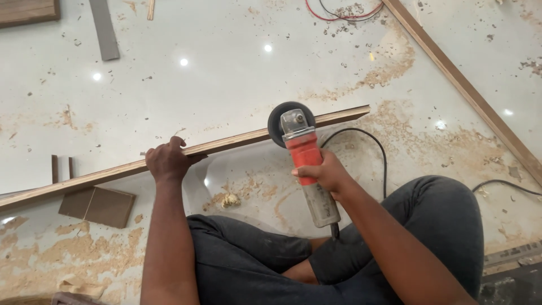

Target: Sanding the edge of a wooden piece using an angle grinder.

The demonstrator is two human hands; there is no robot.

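Gripping the angle grinder [307, 166], right hand [324, 174] hides its body; left hand [166, 161] clamps the wood strip [226, 144], half-covering it.

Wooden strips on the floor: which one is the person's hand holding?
The long thin wooden strip running across the middle, gripped by the left hand and met by the red-and-grey angle grinder. The other long strip lies untouched, upper right.

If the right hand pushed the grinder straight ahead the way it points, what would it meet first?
The long thin wooden strip: the right hand aims the red and grey angle grinder up-frame, and its disc already sits at the strip's edge. Whether they touch is unclear.
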